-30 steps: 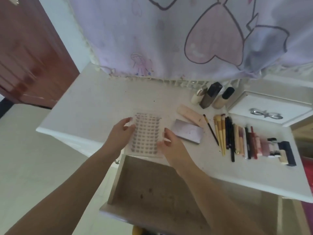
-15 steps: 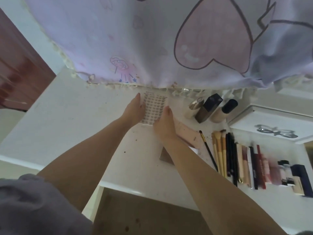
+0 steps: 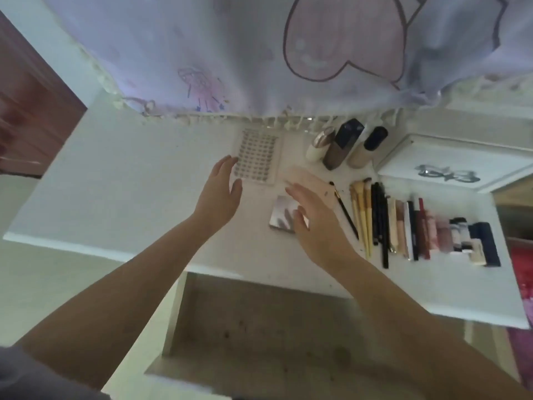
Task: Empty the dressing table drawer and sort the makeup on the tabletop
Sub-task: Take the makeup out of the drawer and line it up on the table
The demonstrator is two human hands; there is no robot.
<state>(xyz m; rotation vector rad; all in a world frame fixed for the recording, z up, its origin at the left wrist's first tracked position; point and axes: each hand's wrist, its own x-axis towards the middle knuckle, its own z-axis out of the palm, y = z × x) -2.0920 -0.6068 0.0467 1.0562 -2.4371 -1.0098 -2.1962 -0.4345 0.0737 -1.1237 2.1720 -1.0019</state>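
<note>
Hovering over the white bench (image 3: 115, 180), a person's left hand (image 3: 220, 192) and right hand (image 3: 314, 223) both show a released grip, fingers straight and holding nothing. The clear lash tray (image 3: 258, 157) lies flat near the back edge, just below the fringed curtain (image 3: 259, 53), with the left fingertips at its lower left corner. The right hand partly covers a silver compact (image 3: 281, 216) and a pale pink tube (image 3: 311, 180). Three bottles (image 3: 343, 147) lean at the rear, beside a white box (image 3: 450, 163). Brushes (image 3: 362, 215) and pencils (image 3: 380, 220) sit in a row with lipsticks (image 3: 427, 226) to the right. The open drawer (image 3: 259, 327) below looks bare apart from specks.
</note>
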